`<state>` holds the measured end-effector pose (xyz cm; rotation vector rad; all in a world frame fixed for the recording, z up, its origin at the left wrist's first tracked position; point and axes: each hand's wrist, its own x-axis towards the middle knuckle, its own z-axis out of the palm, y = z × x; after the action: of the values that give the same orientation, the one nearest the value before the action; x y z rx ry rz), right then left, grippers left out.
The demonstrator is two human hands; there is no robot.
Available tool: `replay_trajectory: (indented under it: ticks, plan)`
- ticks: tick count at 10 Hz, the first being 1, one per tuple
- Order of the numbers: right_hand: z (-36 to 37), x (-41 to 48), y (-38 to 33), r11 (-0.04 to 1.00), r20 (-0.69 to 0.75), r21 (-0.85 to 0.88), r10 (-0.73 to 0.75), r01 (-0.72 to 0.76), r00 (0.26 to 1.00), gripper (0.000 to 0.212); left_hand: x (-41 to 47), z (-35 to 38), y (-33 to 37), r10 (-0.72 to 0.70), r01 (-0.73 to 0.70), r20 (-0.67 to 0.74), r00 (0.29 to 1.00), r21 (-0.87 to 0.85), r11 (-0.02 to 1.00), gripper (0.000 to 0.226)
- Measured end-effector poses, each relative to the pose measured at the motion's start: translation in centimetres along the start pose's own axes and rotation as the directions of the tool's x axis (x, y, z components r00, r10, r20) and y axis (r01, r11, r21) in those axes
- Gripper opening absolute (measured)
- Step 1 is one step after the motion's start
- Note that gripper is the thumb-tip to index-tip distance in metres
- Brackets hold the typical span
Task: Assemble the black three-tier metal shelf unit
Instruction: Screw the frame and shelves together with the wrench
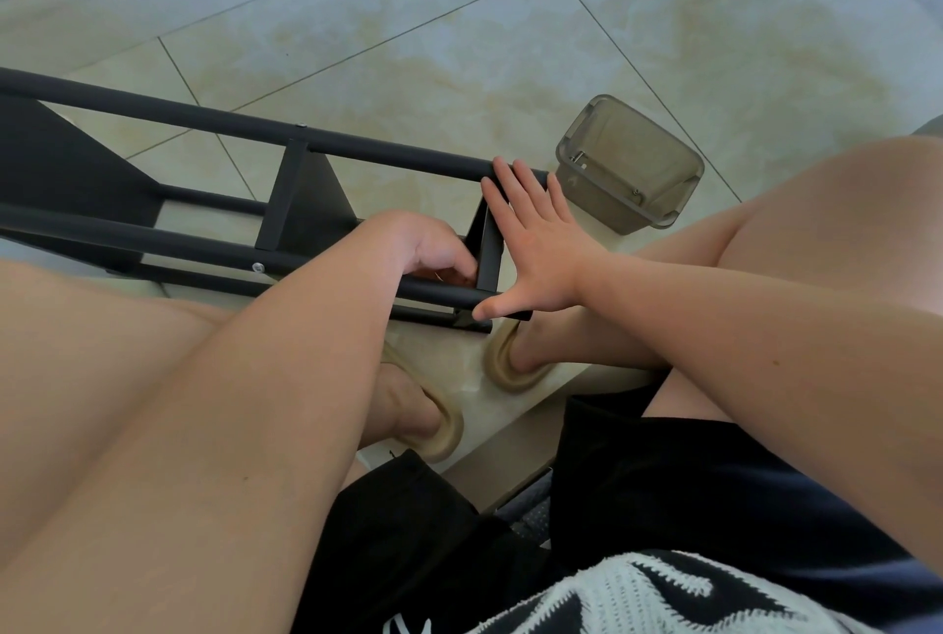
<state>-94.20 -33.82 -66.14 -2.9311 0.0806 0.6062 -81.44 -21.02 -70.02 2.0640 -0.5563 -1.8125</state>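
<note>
Shelf unit [357,148] (lying sideways) touches right hand [536,245].

no text, label, brand or number is readable; white marks on the black garment [663,598] stay illegible.

The tile floor [459,46] past the shelf unit [301,205] is wide open, so hands can pass there. The shelf unit lies on its side. There are gaps between its top pole [255,128] and bottom pole [178,243]. The left hand [433,250] fills the gap by the end plate [490,245]. The right hand [536,245] lies flat across that end (it reaches both poles). A brown see-through box [627,164] sits just beside the top pole's tip. Slippers [502,373] crowd the floor below, and bare legs [102,378] wall in both sides.
</note>
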Motion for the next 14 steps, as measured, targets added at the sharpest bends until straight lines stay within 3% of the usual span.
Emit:
replay_trajectory:
  ticks: [2,4,5,6,8,10,12,14]
  plan:
    - [0.0,0.0,0.0,1.000,0.002,-0.002,0.004,-0.004,1.000,0.148,-0.4,-0.2,0.0,-0.001,0.004,0.087,0.996,-0.032,0.999,0.028]
    - [0.0,-0.1,-0.1,1.000,-0.008,0.000,0.001,-0.001,1.000,0.147,0.4,0.0,-0.2,-0.018,0.018,-0.007,1.000,0.013,1.000,0.028]
    - [0.0,0.0,0.0,1.000,-0.007,-0.005,0.001,-0.001,1.000,0.149,0.6,-0.1,-0.3,-0.018,0.017,0.015,1.000,0.020,1.000,0.029]
    - [0.1,0.1,0.0,1.000,-0.006,-0.009,0.005,-0.005,1.000,0.149,0.6,-0.3,-0.4,-0.016,0.018,0.061,0.998,-0.021,1.000,0.044]
    - [0.2,0.1,0.1,1.000,-0.008,-0.008,0.003,-0.003,1.000,0.149,-0.2,-0.2,0.0,-0.026,0.032,0.080,0.996,-0.074,0.997,0.010]
    - [0.1,0.1,0.1,1.000,-0.011,-0.012,0.000,0.000,1.000,0.148,0.4,-0.1,-0.2,-0.007,0.008,0.041,0.999,-0.021,1.000,0.034]
    - [0.2,0.1,0.0,1.000,-0.007,-0.001,0.004,-0.004,1.000,0.149,-0.1,-0.3,-0.1,0.009,-0.004,0.083,0.997,-0.057,0.998,0.026]
    - [0.1,0.1,0.0,1.000,-0.008,0.006,0.006,-0.006,1.000,0.149,0.2,0.0,0.0,-0.005,0.006,0.033,0.999,-0.037,0.999,0.018]
